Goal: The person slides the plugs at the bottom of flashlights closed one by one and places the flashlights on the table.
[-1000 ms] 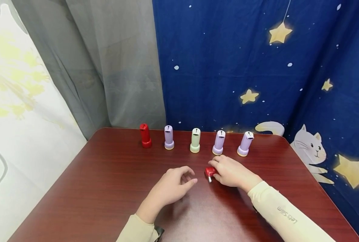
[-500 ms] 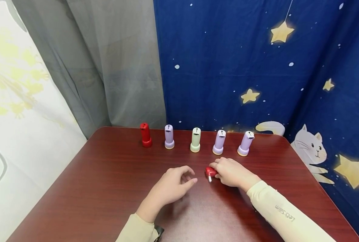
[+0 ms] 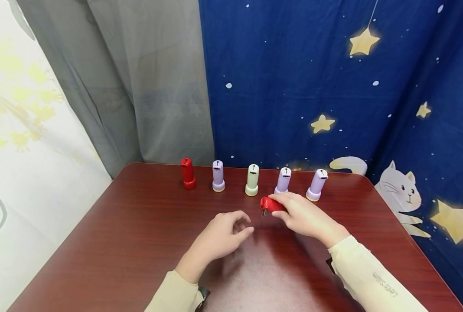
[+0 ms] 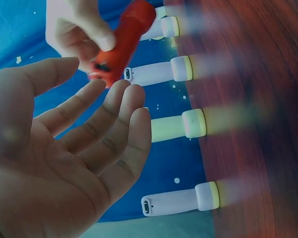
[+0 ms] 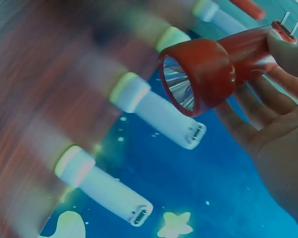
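Note:
My right hand (image 3: 305, 216) grips a red flashlight (image 3: 272, 204) by its handle, above the table. In the right wrist view its wide head with a silvery reflector (image 5: 179, 84) faces left, and two metal plug prongs (image 5: 289, 24) stick out of the tail end beside my thumb. My left hand (image 3: 220, 234) hangs over the table to the left, palm turned inward, fingers loosely bent with nothing in them. From the left wrist, the fingertips overlap the red flashlight's tail (image 4: 107, 69); in the head view a gap separates them.
Along the table's far edge several flashlights stand head down: a red one (image 3: 187, 174), a purple one (image 3: 217, 176), a pale green one (image 3: 252, 180) and two more purple ones, the rightmost (image 3: 316, 185) leaning. Curtains (image 3: 262, 86) hang behind the dark red table (image 3: 138, 242).
My right hand has lifted the red flashlight off the table, up and slightly toward the row, and its prongs now show from the side. My left hand has hardly moved.

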### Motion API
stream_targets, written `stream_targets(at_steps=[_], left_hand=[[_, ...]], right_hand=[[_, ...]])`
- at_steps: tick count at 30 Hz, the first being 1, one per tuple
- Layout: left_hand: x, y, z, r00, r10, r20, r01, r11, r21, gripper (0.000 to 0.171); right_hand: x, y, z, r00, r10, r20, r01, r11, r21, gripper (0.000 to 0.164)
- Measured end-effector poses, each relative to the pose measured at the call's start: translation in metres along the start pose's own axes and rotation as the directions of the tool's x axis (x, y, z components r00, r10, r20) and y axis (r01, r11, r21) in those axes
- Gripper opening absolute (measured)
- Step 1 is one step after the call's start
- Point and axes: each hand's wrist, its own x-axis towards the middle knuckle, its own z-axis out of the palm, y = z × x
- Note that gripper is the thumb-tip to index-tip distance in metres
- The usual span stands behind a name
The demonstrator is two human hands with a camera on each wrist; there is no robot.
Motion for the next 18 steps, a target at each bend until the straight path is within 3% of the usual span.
stream_targets(at_steps=[11, 14, 18], left_hand=[[0.001, 0.004, 0.002, 0.999, 0.041, -0.019, -0.040, 0.999, 0.026, 0.021], [0.001, 0.008, 0.004, 0.998, 0.044, -0.055, -0.041, 0.998, 0.054, 0.031], [0.000, 0.016, 0.005, 0.989, 0.067, -0.128, -0.062, 0.997, 0.044, 0.055]], right_hand=[[-0.001, -0.029, -0.013, 0.990, -0.029, -0.135, 0.043, 0.993, 0.108, 0.060], [0.001, -0.039, -0.016, 0.984, -0.014, -0.177, 0.051, 0.977, 0.205, 0.061], [0.003, -0.053, -0.022, 0.974, 0.037, -0.225, 0.044, 0.938, 0.345, 0.049]])
